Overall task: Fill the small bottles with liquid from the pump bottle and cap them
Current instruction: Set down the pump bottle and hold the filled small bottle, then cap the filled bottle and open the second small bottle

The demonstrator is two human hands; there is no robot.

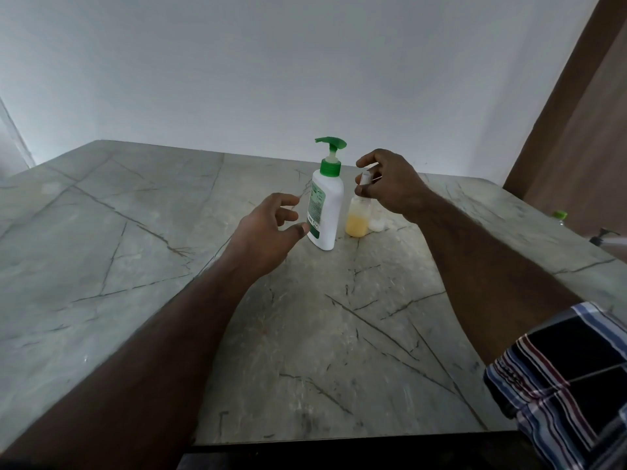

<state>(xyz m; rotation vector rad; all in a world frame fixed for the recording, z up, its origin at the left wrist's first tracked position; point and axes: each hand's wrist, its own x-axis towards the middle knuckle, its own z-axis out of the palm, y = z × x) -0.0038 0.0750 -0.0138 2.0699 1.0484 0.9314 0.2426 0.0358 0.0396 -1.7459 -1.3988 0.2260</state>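
Left hand (pixel 271 228) beside upright pump bottle (pixel 325 205)

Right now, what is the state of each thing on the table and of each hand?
pump bottle: upright, pump head up
small bottle: upright, partly filled with yellow liquid
cap: pinched above the small bottle, not on
right hand: pinches the cap
left hand: open, beside the pump bottle
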